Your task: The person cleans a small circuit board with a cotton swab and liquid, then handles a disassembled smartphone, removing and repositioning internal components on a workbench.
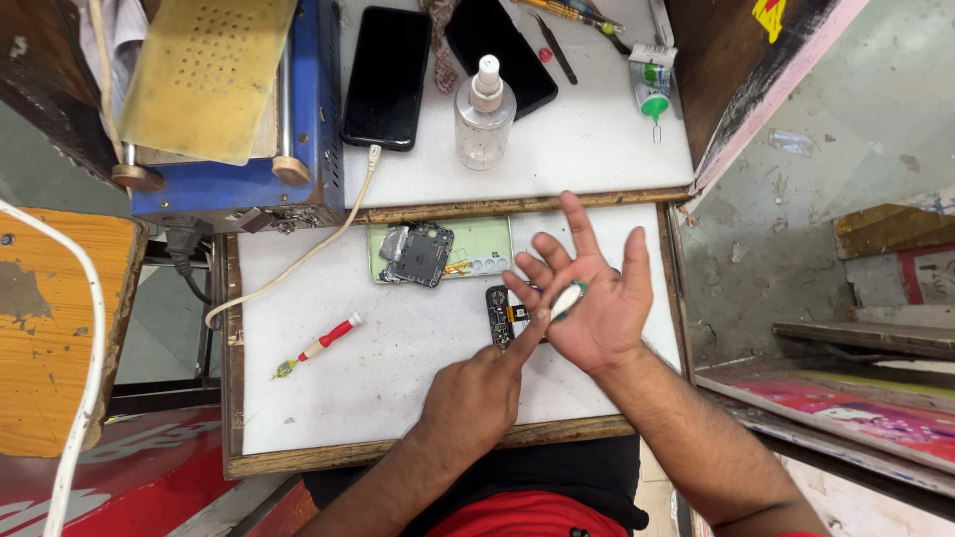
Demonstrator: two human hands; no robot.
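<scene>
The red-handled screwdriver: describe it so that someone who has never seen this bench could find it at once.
Start at the white work board with the wooden rim, directly before the person. On its left part, below the cream cable, lies the screwdriver, slanting, apart from both hands. It alone has a red-and-white handle and a greenish tip; the nearby phone parts are green and black.
</scene>
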